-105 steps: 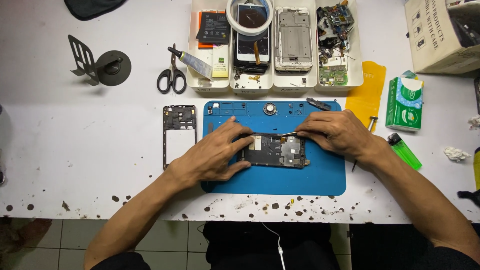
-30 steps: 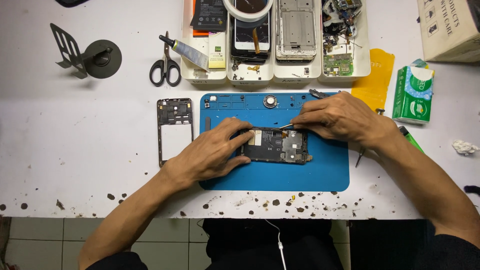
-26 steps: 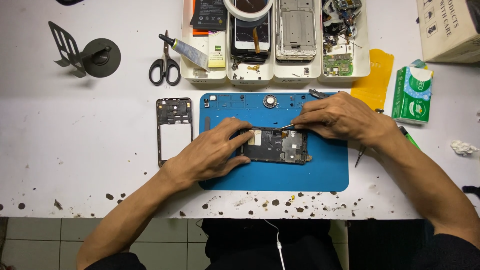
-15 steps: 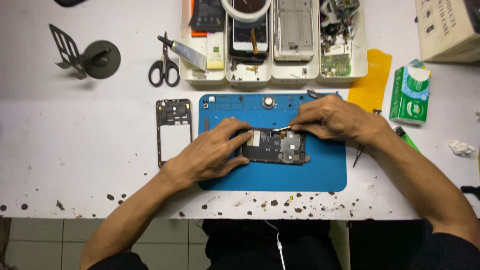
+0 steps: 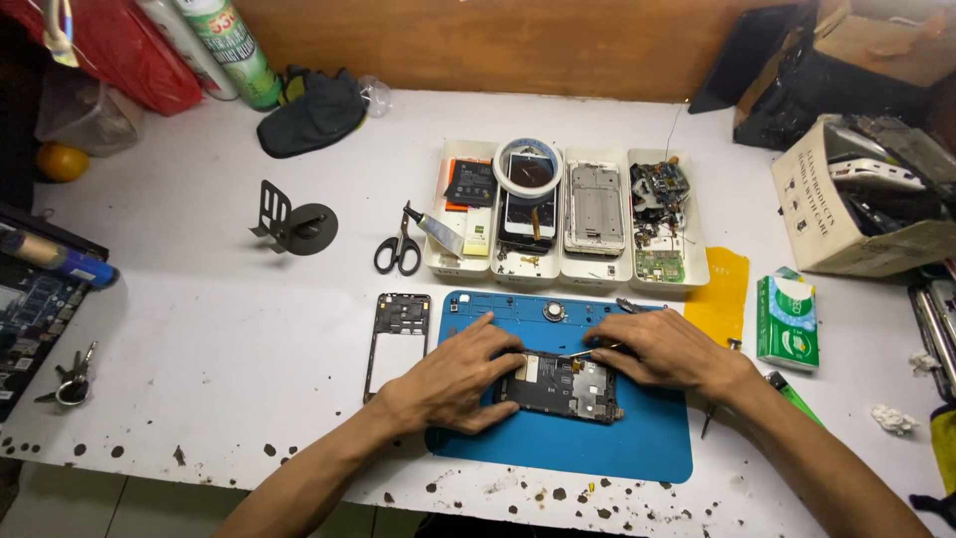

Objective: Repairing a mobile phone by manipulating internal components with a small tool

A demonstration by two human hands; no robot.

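Note:
An opened phone body (image 5: 563,387) with its dark board exposed lies on a blue work mat (image 5: 588,438). My left hand (image 5: 453,377) presses on the phone's left end and holds it flat. My right hand (image 5: 662,349) grips a thin metal tool (image 5: 588,352) whose tip touches the phone's upper edge. A small round part (image 5: 554,311) sits near the mat's far edge.
A black phone frame (image 5: 398,339) lies left of the mat. Behind stand white trays (image 5: 568,271) of phone parts, scissors (image 5: 398,251), a black metal stand (image 5: 294,224). A yellow cloth (image 5: 719,299), green packet (image 5: 787,321) and cardboard box (image 5: 856,199) are at right; keys (image 5: 65,379) far left.
The head camera has tilted up and back, showing more of the table's far side. Both hands stay on the phone; the right hand's tool tip has shifted slightly left.

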